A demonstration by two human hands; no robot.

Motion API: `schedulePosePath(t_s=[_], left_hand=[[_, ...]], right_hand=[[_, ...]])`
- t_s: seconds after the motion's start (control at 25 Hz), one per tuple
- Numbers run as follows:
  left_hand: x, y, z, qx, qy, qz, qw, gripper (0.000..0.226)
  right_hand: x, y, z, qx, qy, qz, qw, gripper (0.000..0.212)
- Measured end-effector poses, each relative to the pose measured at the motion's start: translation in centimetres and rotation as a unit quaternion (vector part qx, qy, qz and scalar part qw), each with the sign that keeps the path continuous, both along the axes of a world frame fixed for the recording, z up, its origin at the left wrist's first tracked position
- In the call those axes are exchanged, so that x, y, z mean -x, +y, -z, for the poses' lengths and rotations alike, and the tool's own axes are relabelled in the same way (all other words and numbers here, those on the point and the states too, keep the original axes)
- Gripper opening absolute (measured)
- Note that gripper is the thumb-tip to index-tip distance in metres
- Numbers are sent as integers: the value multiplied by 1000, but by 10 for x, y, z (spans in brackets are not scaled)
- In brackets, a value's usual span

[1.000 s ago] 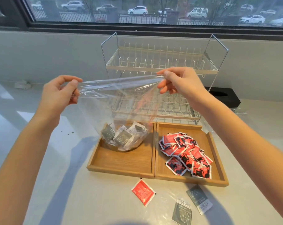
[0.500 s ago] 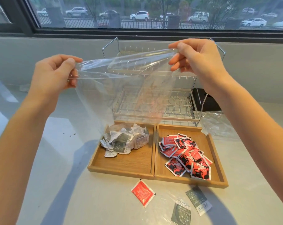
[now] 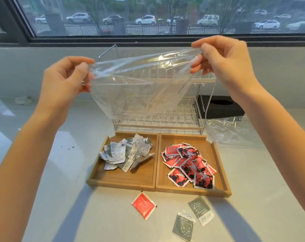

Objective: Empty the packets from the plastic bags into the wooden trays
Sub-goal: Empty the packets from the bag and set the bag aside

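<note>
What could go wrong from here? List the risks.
1. The plastic bag, pinched at its corners by the left hand and right hand, hangs over the grey packets; lowering it could sweep some out of the left tray.
2. Three stray packets in front of the trays may be overlooked.

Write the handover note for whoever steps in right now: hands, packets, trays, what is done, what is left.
Left hand and right hand: each pinches one end of the clear plastic bag, held up above the trays; it looks empty.
Left wooden tray: pile of grey packets.
Right wooden tray: pile of red packets.
Second plastic bag lies on the counter to the right.
Left to do: put the bag down; one red packet and two grey packets lie on the counter in front of the trays.
</note>
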State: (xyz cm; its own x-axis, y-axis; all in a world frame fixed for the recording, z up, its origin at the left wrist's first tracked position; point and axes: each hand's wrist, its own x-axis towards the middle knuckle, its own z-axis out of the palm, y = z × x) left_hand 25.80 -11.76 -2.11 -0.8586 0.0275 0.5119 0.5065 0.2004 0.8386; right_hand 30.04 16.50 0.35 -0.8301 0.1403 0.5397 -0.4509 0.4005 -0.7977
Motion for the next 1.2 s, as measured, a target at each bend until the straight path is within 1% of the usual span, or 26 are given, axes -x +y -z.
schedulePosePath(t_s=[0.08, 0.16, 0.24, 0.32, 0.4, 0.52, 0.64, 0.76, 0.88, 0.96, 1.0, 1.04, 1.12, 1.2], left_hand=[[-2, 11, 9, 9, -12, 30, 999, 21], [-4, 24, 27, 14, -40, 54, 998, 23], [-9, 37, 55, 17, -83, 70, 994, 25], [-18, 48, 92, 23, -145, 78, 986, 26], [-27, 59, 127, 48, -215, 80, 972, 26], [-44, 71, 171, 90, -305, 73, 945, 33], [-60, 76, 195, 120, -361, 63, 923, 33], [-72, 76, 209, 149, -389, 58, 907, 36], [-76, 70, 215, 151, -418, 64, 894, 50], [-71, 67, 217, 184, -418, 61, 888, 63], [-67, 67, 218, 204, -411, 55, 887, 67], [-62, 67, 219, 221, -402, 46, 888, 67], [-50, 68, 220, 257, -367, 12, 894, 61], [-36, 70, 220, 287, -341, -18, 895, 55]], right_hand=[[-10, 15, 6, -16, -10, 8, 1000, 18], [-24, 32, 23, -10, -38, 19, 999, 19], [-39, 48, 54, 6, -83, 26, 996, 21], [-56, 63, 95, 27, -152, 35, 987, 22], [-71, 74, 139, 75, -249, 33, 965, 30], [-88, 83, 189, 125, -376, 42, 917, 44], [-97, 86, 219, 131, -439, 51, 888, 55], [-104, 87, 236, 127, -476, 39, 869, 55], [-111, 89, 243, 106, -514, 1, 851, 45], [-109, 90, 241, 81, -525, -1, 848, 35], [-105, 91, 239, 51, -525, 9, 849, 31], [-100, 92, 238, 3, -523, 23, 852, 28], [-87, 96, 236, -103, -512, 49, 851, 28], [-72, 98, 232, -161, -494, 65, 852, 29]])
